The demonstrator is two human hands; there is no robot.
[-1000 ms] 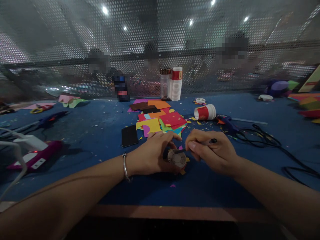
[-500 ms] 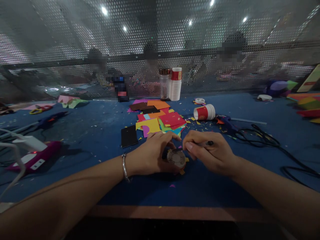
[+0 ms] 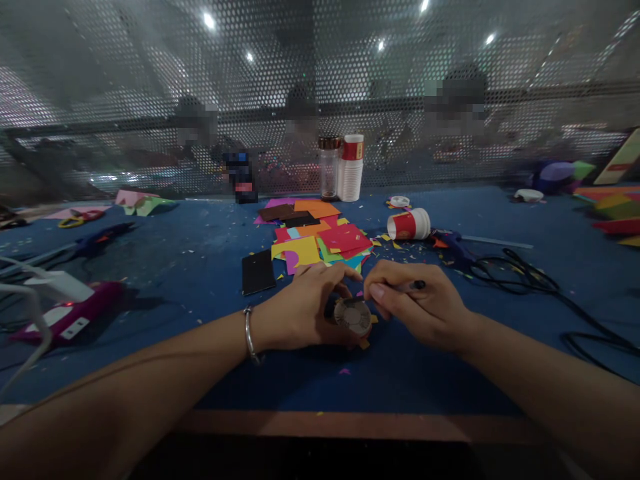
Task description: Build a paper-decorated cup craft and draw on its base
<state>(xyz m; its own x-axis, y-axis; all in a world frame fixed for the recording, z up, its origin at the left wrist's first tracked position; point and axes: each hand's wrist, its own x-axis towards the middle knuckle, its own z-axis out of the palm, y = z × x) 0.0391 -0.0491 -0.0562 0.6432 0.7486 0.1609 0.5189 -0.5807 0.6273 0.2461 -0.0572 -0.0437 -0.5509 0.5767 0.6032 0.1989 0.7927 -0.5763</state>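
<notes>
My left hand (image 3: 320,300) curls around a small round object with a pale, line-marked top (image 3: 353,316). The lower part of that object is hidden by my fingers and shadow, so its kind is unclear. In my right hand (image 3: 420,300) is a slim dark pen (image 3: 416,285), gripped as for writing. Its black rear end sticks out to the right. The pen's front end reaches toward the far rim of the pale top; exact contact is hard to make out. Colored paper sheets (image 3: 300,252) lie just beyond both hands.
Beyond the hands are a black card (image 3: 259,273), a tipped red-and-white paper cup (image 3: 409,225), a clear bottle (image 3: 329,170) and stacked cups (image 3: 351,170). Glue guns (image 3: 103,238) with cables and a purple power strip (image 3: 85,317) lie at the sides. A perforated screen (image 3: 280,87) stands behind.
My right hand and the pen have shifted very slightly left. My left hand and the round object stay practically where they were.
</notes>
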